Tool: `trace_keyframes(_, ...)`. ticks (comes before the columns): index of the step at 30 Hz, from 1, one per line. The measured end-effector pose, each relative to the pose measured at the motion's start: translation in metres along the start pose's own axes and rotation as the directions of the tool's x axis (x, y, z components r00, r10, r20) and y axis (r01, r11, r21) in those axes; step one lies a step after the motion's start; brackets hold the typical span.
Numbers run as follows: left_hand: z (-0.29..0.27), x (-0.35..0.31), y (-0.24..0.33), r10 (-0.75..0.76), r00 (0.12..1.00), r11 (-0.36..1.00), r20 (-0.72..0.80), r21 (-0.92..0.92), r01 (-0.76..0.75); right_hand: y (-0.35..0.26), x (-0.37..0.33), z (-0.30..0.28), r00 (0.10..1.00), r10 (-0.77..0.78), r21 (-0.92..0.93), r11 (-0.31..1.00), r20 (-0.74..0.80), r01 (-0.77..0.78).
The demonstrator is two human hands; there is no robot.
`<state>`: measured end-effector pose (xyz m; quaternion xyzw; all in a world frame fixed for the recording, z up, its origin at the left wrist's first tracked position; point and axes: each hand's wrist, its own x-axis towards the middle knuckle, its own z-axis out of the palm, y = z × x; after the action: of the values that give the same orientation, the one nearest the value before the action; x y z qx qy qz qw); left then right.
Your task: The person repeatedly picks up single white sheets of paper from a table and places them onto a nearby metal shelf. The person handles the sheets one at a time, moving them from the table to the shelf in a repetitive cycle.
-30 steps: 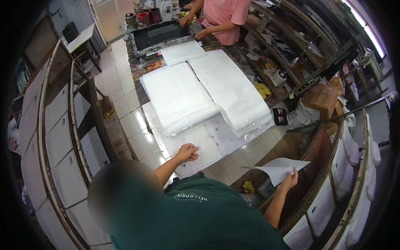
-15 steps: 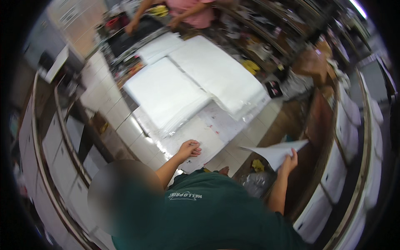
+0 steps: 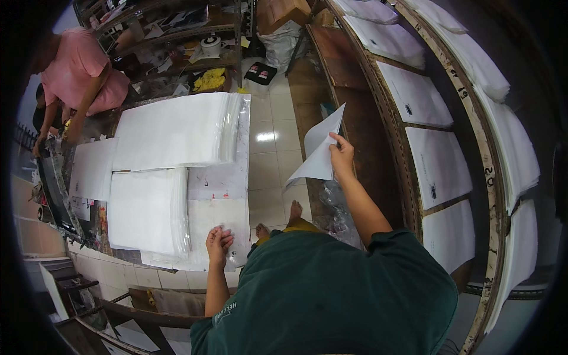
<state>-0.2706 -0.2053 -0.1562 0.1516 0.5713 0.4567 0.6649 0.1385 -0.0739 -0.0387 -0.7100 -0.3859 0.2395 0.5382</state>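
Note:
My right hand (image 3: 342, 158) grips a white sheet of paper (image 3: 319, 145) by its edge, thumb and fingers closed on it. The sheet is bent and hangs in the air over the aisle, beside the rack. My left hand (image 3: 219, 242) is loosely closed with curled fingers, and I see nothing in it. It hovers over the near right corner of the table (image 3: 214, 210). On that table lie a large stack of white sheets (image 3: 171, 131), a smaller near stack (image 3: 145, 210) and a third pile (image 3: 93, 168) behind them on the left.
A rack of trays holding white sheets (image 3: 438, 163) curves along my right. At the far left a person in pink (image 3: 89, 71) handles a dark frame (image 3: 59, 189). Tiled floor (image 3: 269, 151) runs between table and rack. Shelves with a yellow cloth (image 3: 210, 80) stand behind.
My view has swung to the right, toward the rack, so the table now sits at the left. The right hand still holds the sheet, and the left hand stays loosely closed.

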Motion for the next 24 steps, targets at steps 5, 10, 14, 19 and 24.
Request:
trace_keyframes(5, -0.002, -0.006, 0.001, -0.007, 0.999, 1.000, -0.041, -0.006, 0.007, -0.005, -0.003, 0.002, 0.999, 0.035, 0.035, 0.999, 0.031, -0.036)
trace_keyframes(10, -0.008, -0.004, -0.005, 0.095, 0.992, 0.995, -0.088, 0.005, -0.095, -0.021, 0.000, 0.006, 0.998, -0.015, -0.070, 0.997, 0.059, 0.019)
trace_keyframes(14, 0.013, -0.016, 0.039, 0.347, 0.931, 0.938, -0.117, 0.046, -0.344, 0.008, 0.008, -0.003, 0.997, 0.012, 0.097, 0.995, 0.080, -0.019)
trace_keyframes(19, -0.014, -0.002, 0.096, 0.444, 0.829, 0.826, -0.339, -0.203, -0.526, 0.010, 0.017, 0.010, 0.985, -0.008, 0.125, 0.992, 0.173, -0.014)
trace_keyframes(24, -0.055, 0.027, 0.161, 0.366, 0.844, 0.659, -0.393, -0.531, -0.533, -0.017, 0.032, 0.022, 0.966, -0.079, 0.132, 0.990, 0.246, 0.047)
